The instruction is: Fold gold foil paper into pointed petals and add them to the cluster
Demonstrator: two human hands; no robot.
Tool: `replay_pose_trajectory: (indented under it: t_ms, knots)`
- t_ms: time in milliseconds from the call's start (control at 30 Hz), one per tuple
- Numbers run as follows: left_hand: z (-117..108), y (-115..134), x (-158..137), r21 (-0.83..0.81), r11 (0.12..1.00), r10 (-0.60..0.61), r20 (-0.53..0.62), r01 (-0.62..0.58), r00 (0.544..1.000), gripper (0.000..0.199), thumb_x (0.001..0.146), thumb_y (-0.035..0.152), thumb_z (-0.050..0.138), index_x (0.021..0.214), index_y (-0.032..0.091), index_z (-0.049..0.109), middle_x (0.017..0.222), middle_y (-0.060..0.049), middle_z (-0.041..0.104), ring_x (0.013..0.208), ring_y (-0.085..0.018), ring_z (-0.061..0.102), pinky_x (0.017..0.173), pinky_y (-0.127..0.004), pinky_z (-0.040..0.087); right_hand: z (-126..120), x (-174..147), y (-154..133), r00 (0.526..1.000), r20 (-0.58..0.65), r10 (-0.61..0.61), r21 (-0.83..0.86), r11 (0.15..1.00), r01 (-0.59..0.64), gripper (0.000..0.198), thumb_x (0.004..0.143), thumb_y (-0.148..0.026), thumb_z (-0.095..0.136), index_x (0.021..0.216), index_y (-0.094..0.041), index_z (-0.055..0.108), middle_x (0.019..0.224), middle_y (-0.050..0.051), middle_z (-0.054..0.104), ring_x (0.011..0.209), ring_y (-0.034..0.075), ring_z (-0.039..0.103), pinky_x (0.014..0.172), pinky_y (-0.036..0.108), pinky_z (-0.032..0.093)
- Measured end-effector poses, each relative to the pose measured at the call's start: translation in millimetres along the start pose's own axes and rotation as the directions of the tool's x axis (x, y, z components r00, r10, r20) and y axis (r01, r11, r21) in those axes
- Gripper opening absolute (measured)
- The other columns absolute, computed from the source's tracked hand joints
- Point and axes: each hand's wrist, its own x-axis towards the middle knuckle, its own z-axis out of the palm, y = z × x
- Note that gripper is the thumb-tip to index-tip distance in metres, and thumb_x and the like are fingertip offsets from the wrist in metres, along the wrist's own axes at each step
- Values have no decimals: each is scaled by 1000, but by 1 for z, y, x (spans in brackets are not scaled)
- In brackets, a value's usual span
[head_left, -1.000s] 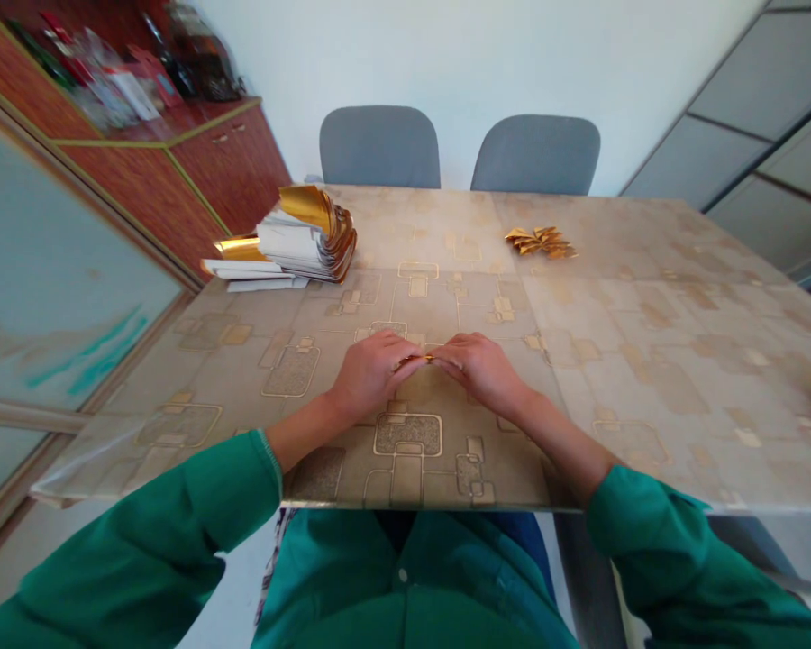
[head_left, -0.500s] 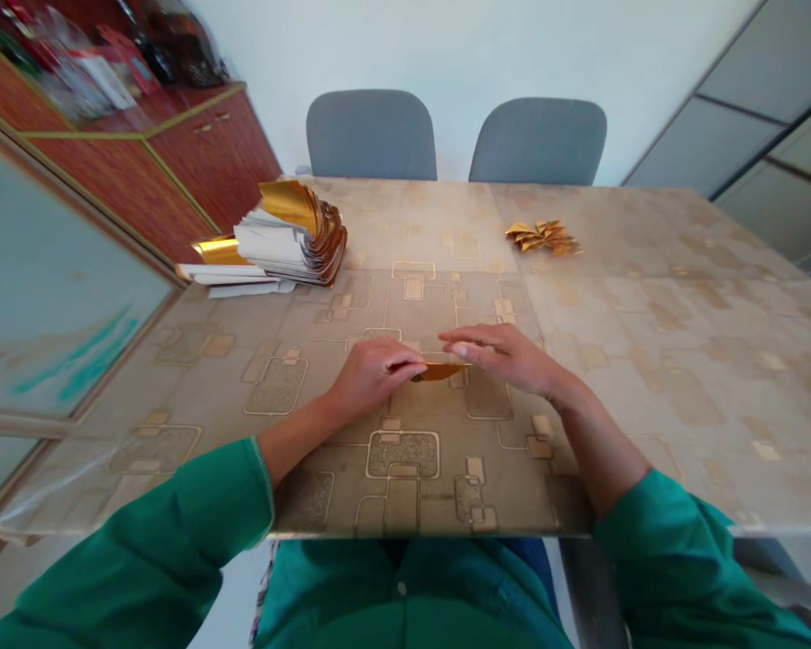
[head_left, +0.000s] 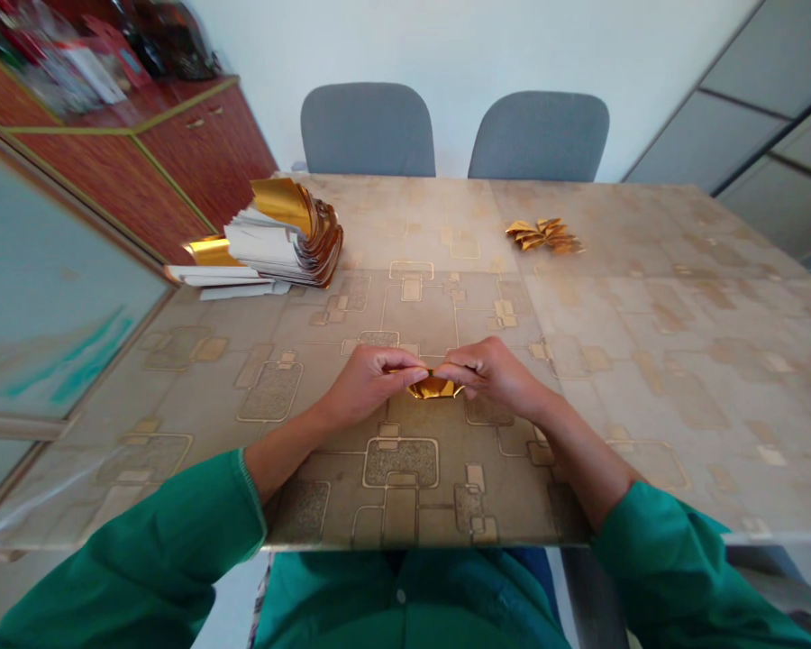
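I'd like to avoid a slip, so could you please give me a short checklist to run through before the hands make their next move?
1. Left hand has hold of the gold paper piece: ok, pinching near its upper edge.
2. Right hand has hold too: ok, pinching beside the left.
3. Green sleeves off the piece: ok, both end well short.
4. Paper stack apart from the hands: ok, farther back on the left.
5. Folded gold pile apart from the hands: ok, at the back right.
6. Piece touching the tablecloth: cannot tell.
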Motion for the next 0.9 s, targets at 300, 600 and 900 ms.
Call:
replay_pose_trajectory:
  t_ms: [300,600,900]
  knots:
    - [-9,-6,1,-218,967,-129,40,135,991,26,81,38,69,90,14,75,78,-5,74,65,-12,66,64,-22,53,-16,-9,-7,996,43,83,116,989,-88,46,97,-49,52,71,-14,66,50,-5,51,48,6,47,50,19,32]
    - [7,-1,-1,-397,886,-239,57,242,969,37,76,46,75,90,12,72,80,-8,74,66,-13,65,61,-22,52,-7,-5,-12,993,-26,115,146,983,-110,42,97,-47,52,76,-14,69,50,-5,54,48,7,50,52,20,35]
    - [-1,-1,2,-304,930,-223,-19,207,975,40,76,48,73,92,11,75,73,-8,75,58,-12,62,56,-23,49,-23,-10,-3,991,53,121,223,966,-129,37,95,-47,55,89,-15,74,64,0,67,62,11,59,59,22,39]
